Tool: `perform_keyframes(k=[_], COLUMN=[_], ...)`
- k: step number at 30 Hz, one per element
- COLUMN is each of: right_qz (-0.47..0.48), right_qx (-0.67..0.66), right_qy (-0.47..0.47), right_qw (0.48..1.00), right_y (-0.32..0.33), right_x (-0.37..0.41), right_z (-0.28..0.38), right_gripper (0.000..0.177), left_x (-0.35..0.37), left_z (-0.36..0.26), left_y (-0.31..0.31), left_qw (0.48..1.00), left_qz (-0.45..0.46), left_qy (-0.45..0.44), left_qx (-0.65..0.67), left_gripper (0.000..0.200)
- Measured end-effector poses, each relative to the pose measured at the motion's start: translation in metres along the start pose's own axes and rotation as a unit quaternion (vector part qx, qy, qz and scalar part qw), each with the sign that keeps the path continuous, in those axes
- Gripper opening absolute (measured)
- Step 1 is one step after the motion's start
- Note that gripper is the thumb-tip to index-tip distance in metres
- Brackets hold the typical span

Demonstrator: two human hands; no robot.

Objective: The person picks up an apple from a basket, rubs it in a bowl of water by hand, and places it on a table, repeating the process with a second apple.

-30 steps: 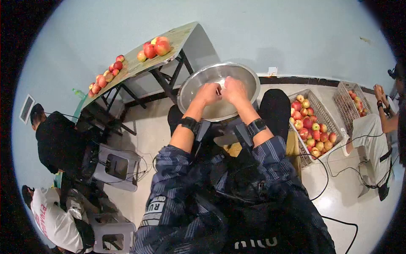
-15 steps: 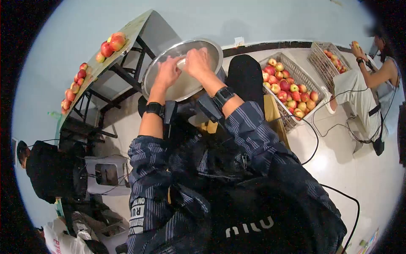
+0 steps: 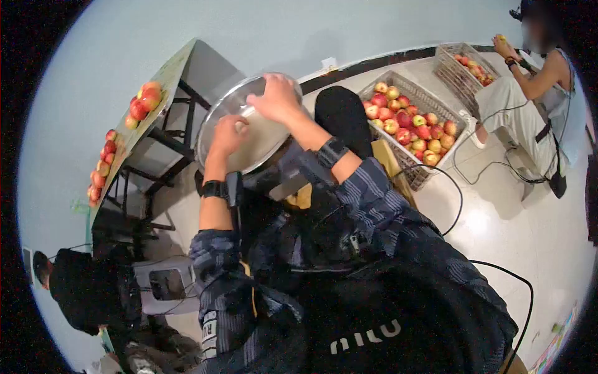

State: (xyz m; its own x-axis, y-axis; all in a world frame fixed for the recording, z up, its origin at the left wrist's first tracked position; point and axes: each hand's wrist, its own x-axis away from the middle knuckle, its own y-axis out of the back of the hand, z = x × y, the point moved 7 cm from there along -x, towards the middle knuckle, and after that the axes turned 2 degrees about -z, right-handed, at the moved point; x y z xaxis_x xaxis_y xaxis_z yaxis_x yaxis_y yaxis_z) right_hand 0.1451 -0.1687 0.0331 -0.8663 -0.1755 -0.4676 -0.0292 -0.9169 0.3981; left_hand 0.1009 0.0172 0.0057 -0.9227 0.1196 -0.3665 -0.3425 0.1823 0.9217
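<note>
A round metal basin [image 3: 205, 134] stands tilted in view before me, with cloudy whitish liquid [image 3: 258, 137] in its bottom. Over its left side is my left hand [image 3: 229, 134], fingers loosely curled with a gap at the thumb; nothing shows in it. My right hand [image 3: 277, 100] is above the basin's far part, thumb held apart from the fingers, and its fingertips overlap the far rim. No object is visible in that hand either. Black bands circle both wrists.
Apples [image 3: 144, 103] line a narrow table [image 3: 163, 78] on the left. Right of my knee stands a crate [image 3: 445, 103] full of apples, with another crate [image 3: 451, 68] behind. A seated person [image 3: 542, 93] is at right, another [image 3: 78, 287] at left near a grey stool [image 3: 149, 274]. Cables [image 3: 461, 193] cross the floor.
My hands have moved apart from close together over the basin. The right hand is now farther toward the far rim, the left lower and nearer me. The camera view has shifted.
</note>
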Motion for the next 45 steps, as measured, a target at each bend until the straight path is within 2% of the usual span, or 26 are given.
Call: perform_keyframes(k=[3, 5, 6, 7, 10, 11, 12, 13, 15, 16, 17, 19, 21, 24, 27, 31, 33, 35, 36, 37, 39, 40, 42, 43, 44, 45], right_qz=[0.013, -0.103, -0.244, -0.116, -0.055, -0.01, -0.025, -0.052, -0.151, -0.198, -0.226, -0.301, -0.292, -0.323, -0.228, -0.358, -0.42, -0.363, -0.335, -0.293, -0.189, -0.141, -0.045, -0.064, -0.062, -0.089], right_qx=[0.002, 0.035, 0.158, 0.14, 0.087, 0.062, 0.026, -0.072, -0.293, -0.358, -0.409, -0.455, -0.502, -0.458, -0.322, -0.369, -0.35, -0.145, 0.042, 0.176, 0.424, 0.36, 0.319, 0.275, 0.395, 0.429], right_qy=[-0.115, -0.049, 0.031, -0.047, 0.204, 0.024, -0.019, -0.149, -0.36, -0.402, -0.385, -0.357, -0.332, -0.411, -0.49, -0.396, -0.33, -0.361, -0.249, -0.195, -0.066, -0.083, -0.178, -0.114, -0.114, -0.131], right_qw=[0.993, 0.993, 0.956, 0.982, 0.973, 0.998, 0.999, 0.985, 0.873, 0.819, 0.796, 0.759, 0.744, 0.718, 0.778, 0.761, 0.769, 0.847, 0.908, 0.919, 0.883, 0.919, 0.93, 0.952, 0.909, 0.889], right_y=[0.077, 0.114, 0.136, 0.148, 0.178, 0.201, 0.208, 0.211, 0.212, 0.211, 0.207, 0.2, 0.194, 0.195, 0.216, 0.264, 0.295, 0.329, 0.339, 0.34, 0.322, 0.315, 0.293, 0.283, 0.276, 0.276], right_x=[-0.005, -0.013, -0.005, -0.009, 0.038, 0.073, 0.084, 0.094, 0.129, 0.149, 0.163, 0.189, 0.202, 0.219, 0.224, 0.219, 0.21, 0.201, 0.188, 0.183, 0.168, 0.167, 0.164, 0.165, 0.164, 0.171], right_z=[-0.021, -0.084, -0.118, -0.168, -0.302, -0.259, -0.283, -0.324, -0.387, -0.408, -0.441, -0.474, -0.491, -0.501, -0.518, -0.488, -0.538, -0.577, -0.525, -0.511, -0.486, -0.477, -0.473, -0.499, -0.522, -0.5], right_gripper=[0.067, 0.069, 0.064, 0.064, 0.047, 0.063, 0.059, 0.056, 0.059, 0.064, 0.058, 0.055, 0.052, 0.046, 0.04, 0.026, 0.023, 0.029, 0.043, 0.045, 0.051, 0.054, 0.06, 0.067, 0.064, 0.058], left_x=[0.011, 0.013, 0.014, 0.016, 0.015, 0.015, 0.012, 0.013, 0.018, 0.018, 0.017, 0.016, 0.014, 0.017, 0.022, 0.022, 0.018, 0.016, 0.017, 0.017, 0.014, 0.013, 0.019, 0.02, 0.02, 0.021], left_z=[0.005, 0.001, -0.004, -0.009, -0.023, -0.017, -0.008, -0.003, -0.009, -0.007, -0.006, 0.0, 0.012, 0.025, 0.002, 0.003, -0.003, 0.004, 0.001, 0.006, 0.018, 0.02, 0.015, 0.01, 0.014, 0.019], left_y=[-0.006, -0.006, -0.005, -0.004, 0.015, 0.012, 0.004, 0.0, 0.003, 0.001, -0.001, -0.004, -0.007, -0.013, 0.001, -0.006, -0.008, -0.013, -0.01, -0.017, -0.025, -0.029, -0.034, -0.035, -0.04, -0.044], left_qw=[0.998, 0.997, 0.997, 0.997, 0.999, 0.999, 0.999, 0.999, 0.999, 0.998, 0.998, 0.994, 0.992, 0.995, 0.99, 0.992, 0.99, 0.987, 0.988, 0.985, 0.978, 0.982, 0.986, 0.987, 0.988, 0.989], left_qz=[0.031, 0.05, 0.055, 0.061, 0.001, 0.006, 0.01, 0.017, 0.03, 0.037, 0.042, 0.064, 0.062, 0.031, 0.043, 0.041, 0.058, 0.072, 0.064, 0.069, 0.075, 0.097, 0.127, 0.142, 0.133, 0.128], left_qy=[0.033, 0.016, -0.004, -0.024, 0.023, 0.026, 0.027, 0.028, 0.021, 0.028, 0.035, 0.062, 0.085, 0.085, 0.102, 0.09, 0.079, 0.085, 0.066, 0.061, 0.054, 0.054, 0.052, 0.045, 0.05, 0.052], left_qx=[0.052, 0.063, 0.048, 0.032, 0.035, 0.032, 0.028, 0.026, 0.027, 0.031, 0.036, 0.068, 0.074, 0.034, 0.09, 0.078, 0.103, 0.117, 0.122, 0.145, 0.185, 0.152, 0.092, 0.062, 0.056, 0.052], left_gripper=[0.019, 0.018, 0.018, 0.017, 0.018, 0.018, 0.019, 0.019, 0.02, 0.02, 0.02, 0.019, 0.02, 0.021, 0.022, 0.022, 0.023, 0.023, 0.022, 0.022, 0.022, 0.022, 0.021, 0.021, 0.02, 0.02])
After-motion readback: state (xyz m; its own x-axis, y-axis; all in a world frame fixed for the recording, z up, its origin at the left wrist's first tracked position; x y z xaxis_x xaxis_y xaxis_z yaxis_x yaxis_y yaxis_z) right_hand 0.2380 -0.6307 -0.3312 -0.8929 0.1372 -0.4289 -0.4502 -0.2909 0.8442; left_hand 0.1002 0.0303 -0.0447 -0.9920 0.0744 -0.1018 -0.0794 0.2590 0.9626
